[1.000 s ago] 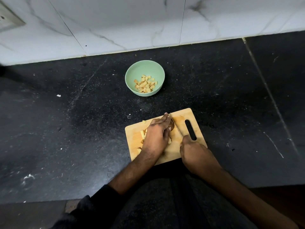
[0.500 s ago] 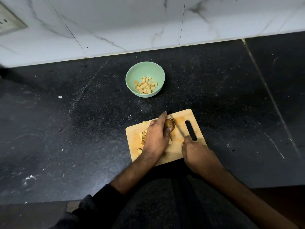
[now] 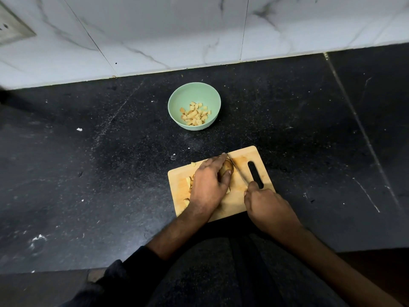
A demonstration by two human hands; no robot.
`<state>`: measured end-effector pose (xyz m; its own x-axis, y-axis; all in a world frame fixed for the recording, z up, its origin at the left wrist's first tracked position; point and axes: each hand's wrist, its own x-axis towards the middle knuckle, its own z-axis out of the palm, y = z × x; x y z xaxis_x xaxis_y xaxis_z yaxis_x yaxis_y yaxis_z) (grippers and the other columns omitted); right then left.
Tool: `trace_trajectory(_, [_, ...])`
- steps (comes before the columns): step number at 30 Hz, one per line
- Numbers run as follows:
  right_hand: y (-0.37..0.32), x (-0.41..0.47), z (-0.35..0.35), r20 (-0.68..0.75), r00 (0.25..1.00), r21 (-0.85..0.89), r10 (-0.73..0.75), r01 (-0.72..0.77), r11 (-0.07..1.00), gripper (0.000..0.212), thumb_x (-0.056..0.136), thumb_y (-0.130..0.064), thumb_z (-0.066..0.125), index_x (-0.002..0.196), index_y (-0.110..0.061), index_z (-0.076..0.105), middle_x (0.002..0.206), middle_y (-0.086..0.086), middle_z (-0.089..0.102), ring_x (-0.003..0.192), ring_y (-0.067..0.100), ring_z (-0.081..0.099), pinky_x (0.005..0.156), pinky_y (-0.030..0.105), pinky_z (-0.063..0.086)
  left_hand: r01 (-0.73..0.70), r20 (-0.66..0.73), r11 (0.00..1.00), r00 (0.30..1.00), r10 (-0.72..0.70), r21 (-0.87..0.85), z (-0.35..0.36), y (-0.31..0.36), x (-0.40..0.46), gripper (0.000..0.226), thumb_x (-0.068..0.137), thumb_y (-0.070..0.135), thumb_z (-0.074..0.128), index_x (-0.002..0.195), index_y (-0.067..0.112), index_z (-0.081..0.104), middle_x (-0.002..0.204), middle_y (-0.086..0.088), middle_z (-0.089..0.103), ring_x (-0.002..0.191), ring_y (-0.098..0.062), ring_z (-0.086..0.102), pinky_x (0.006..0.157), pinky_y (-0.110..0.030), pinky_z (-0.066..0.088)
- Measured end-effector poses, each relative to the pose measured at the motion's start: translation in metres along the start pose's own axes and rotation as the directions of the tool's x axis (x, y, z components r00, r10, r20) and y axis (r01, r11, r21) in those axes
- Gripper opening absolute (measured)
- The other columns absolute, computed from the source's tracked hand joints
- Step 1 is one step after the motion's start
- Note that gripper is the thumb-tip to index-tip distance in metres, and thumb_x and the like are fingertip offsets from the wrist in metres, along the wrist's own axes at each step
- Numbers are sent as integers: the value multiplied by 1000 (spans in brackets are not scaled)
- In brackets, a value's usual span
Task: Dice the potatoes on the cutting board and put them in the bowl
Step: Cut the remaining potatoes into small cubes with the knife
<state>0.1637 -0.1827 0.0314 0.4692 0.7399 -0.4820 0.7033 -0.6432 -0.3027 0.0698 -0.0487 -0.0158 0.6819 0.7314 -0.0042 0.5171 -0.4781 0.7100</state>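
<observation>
- the left hand lies curled over a brown-skinned potato piece on the pale rectangular wooden cutting board, fingers and thumb wrapped round it.
- the right hand is closed round the handle of a thin-bladed knife; the blade runs away from this hand and lies just right of the potato, close against the left fingertips.
- small pale yellow potato dice lie on the board to the left of the left hand, some partly hidden under it.
- a round mint-green bowl stands on the black stone counter beyond both hands, well apart from the board, holding a heap of yellowish potato cubes with bits of brown skin.
</observation>
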Motion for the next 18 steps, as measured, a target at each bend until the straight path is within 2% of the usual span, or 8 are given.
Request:
trace_trajectory(3, [0, -1, -1, -1, 1000, -4, 1, -1, 1000, 18, 107, -37, 27, 98, -23, 34, 74, -5, 41, 74, 20, 46, 66, 35, 39, 29, 3, 999, 1000, -29, -16, -2, 1, -1, 58, 92, 25, 69, 147, 19, 52, 135, -2, 64, 120, -15, 61, 106, -31, 48])
trace_trajectory(7, [1, -2, 0, 0, 1000, -10, -20, 20, 1000, 19, 107, -36, 27, 101, -22, 38, 75, -5, 43, 73, 19, 48, 65, 35, 39, 67, 0, 998, 998, -67, 16, -6, 4, -1, 51, 91, 28, 71, 140, 23, 59, 116, -6, 72, 99, -17, 67, 94, -29, 53])
trace_trajectory(10, [2, -2, -1, 5, 1000, -13, -28, 28, 1000, 22, 107, -36, 26, 107, -20, 42, 75, -5, 43, 73, 19, 48, 65, 35, 38, 53, 7, 998, 999, -53, -23, -7, 5, 1, 37, 89, 21, 74, 126, 20, 71, 121, 0, 72, 109, -15, 68, 102, -27, 50])
trace_trajectory(13, [0, -4, -4, -24, 999, -37, -28, 27, 999, 23, 107, -35, 25, 110, -19, 42, 76, -4, 45, 76, 21, 52, 66, 35, 38, 35, 5, 999, 999, -35, -14, -6, 5, 2, 28, 89, 18, 72, 117, 20, 75, 124, 3, 71, 115, -10, 66, 105, -23, 47])
trace_trajectory(15, [-2, -5, -7, -46, 998, -44, -45, 43, 998, 23, 107, -36, 25, 111, -20, 40, 77, -3, 46, 79, 24, 57, 66, 36, 38, 56, 13, 998, 998, -56, -18, -5, 4, 2, 22, 90, 18, 71, 111, 23, 75, 113, 4, 75, 103, -10, 69, 97, -22, 52])
trace_trajectory(18, [-6, -6, -9, -42, 998, -46, -56, 54, 997, 23, 107, -36, 27, 114, -20, 41, 74, -3, 44, 72, 23, 49, 65, 37, 39, 132, 37, 991, 991, -131, -36, -3, 4, 2, 14, 90, 21, 71, 102, 28, 70, 83, 9, 72, 74, -8, 67, 74, -30, 58])
